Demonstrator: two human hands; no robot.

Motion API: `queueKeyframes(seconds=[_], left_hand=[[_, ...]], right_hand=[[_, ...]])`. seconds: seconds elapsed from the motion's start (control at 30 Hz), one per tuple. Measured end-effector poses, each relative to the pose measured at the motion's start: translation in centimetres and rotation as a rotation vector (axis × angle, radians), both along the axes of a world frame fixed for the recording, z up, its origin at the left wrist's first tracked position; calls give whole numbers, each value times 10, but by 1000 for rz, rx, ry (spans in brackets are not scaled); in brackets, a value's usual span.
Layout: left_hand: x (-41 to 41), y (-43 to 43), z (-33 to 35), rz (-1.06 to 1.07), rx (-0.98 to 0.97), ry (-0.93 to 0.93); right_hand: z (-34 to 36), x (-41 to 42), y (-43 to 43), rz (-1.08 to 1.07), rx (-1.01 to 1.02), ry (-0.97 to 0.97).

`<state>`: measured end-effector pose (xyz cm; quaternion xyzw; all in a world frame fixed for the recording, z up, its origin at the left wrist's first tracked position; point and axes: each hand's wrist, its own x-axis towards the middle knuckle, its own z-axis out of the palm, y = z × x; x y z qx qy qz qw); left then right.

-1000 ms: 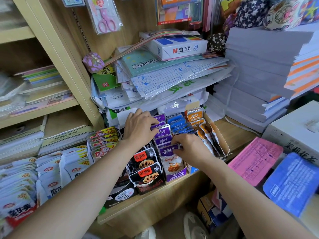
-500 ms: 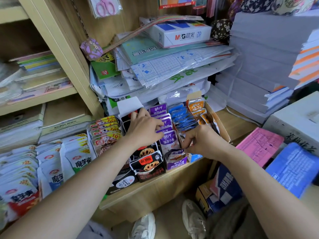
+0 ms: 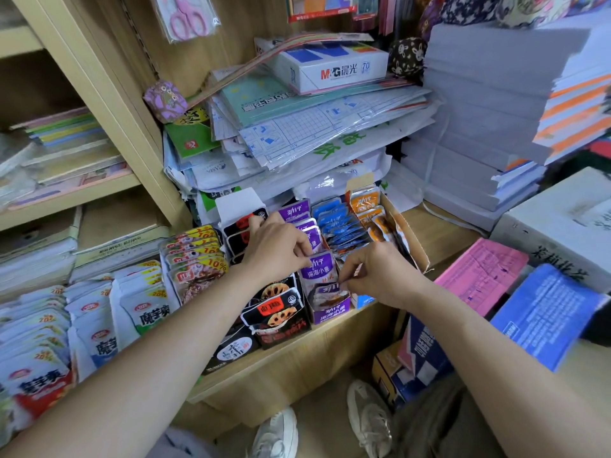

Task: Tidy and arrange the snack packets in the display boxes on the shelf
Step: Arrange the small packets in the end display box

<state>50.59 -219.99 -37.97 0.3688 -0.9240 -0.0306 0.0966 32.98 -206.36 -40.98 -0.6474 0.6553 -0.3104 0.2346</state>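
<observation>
**Head view: the purple row is in hand, and the rows to either side look mostly sorted**

At the far left, the white konjac packets overlap in slanted files. Just beside them, the red-and-yellow packets are stacked evenly. Both groups look finished.

Next come the black lotus-root packets. They sit in their box, but the front ones lean forward unevenly and probably need straightening.

The left hand reaches over that box. Its fingers are curled onto the top edge of an upright purple packet. In the same purple display box, the right hand pinches the front purple packet, which lies slumped and lower than those behind it. Judging by this, the purple row is about half ordered: the back stands straight and the front is loose.

Further right, the blue packets fan out fairly evenly. The orange packets tip against the cardboard box wall and look like work left to do.

A heavy pile of paper goods overhangs the back of the boxes and leaves little room to lift packets there. On the surface at the right lie a pink form pad and a blue booklet, close to the right forearm. The boxes sit near the shelf edge, so a hard tug could slide one off.
</observation>
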Motion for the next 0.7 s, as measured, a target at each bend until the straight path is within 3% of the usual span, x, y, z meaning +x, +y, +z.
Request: queueKeyframes(seconds=[0.37, 0.53, 0.7], left_hand=[[13, -18, 12, 37, 17, 399], [15, -16, 5, 74, 1, 326], [11, -14, 2, 110, -44, 324]], right_hand=[[-6, 23, -40, -230, -276, 118], [-10, 27, -48, -183, -204, 128], [-2, 17, -42, -193, -262, 103]])
